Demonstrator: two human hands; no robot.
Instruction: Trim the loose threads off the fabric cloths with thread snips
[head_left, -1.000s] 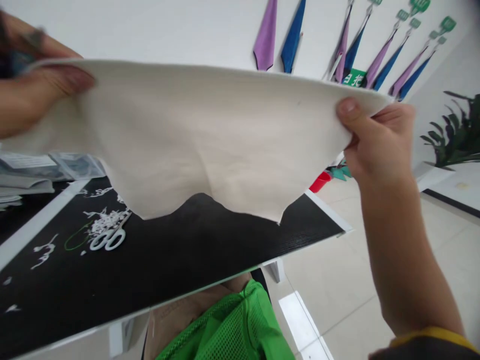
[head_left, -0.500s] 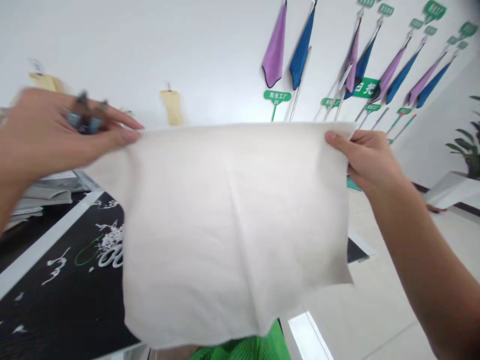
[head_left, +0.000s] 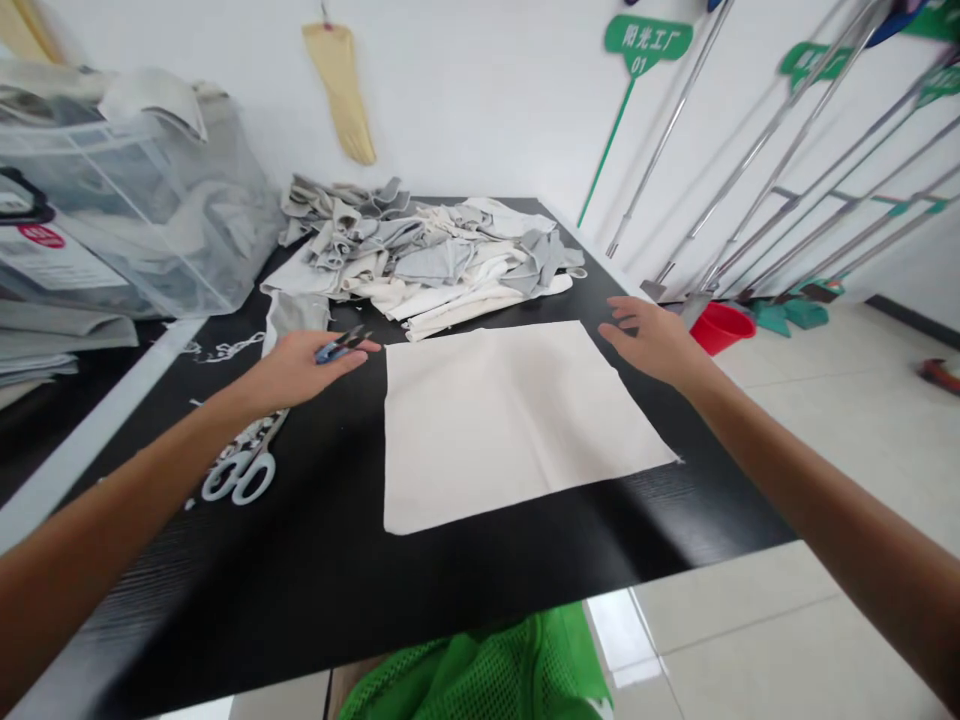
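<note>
A white rectangular cloth [head_left: 480, 430] lies flat on the black table [head_left: 315, 590], with a faint crease down its middle. Beside its far left corner is my left hand [head_left: 296, 370], closed around small blue-handled thread snips [head_left: 341, 345] whose dark tips point right. My right hand [head_left: 649, 338] hovers just off the far right corner, fingers apart and holding nothing. White-handled scissors [head_left: 251, 475] rest left of the cloth, their upper part beside a grey strip of fabric.
Crumpled grey and white cloths [head_left: 450, 250] are heaped at the table's back. A clear plastic bin [head_left: 150, 220] full of fabric stands back left, near folded cloths [head_left: 45, 345]. A red bucket [head_left: 721, 328] and long-handled tools stand along the wall at right.
The white cloth, held up stretched between both hands before, now lies on the table. Both hands have let go of it; the snips stay in my left hand. The view has tilted down.
</note>
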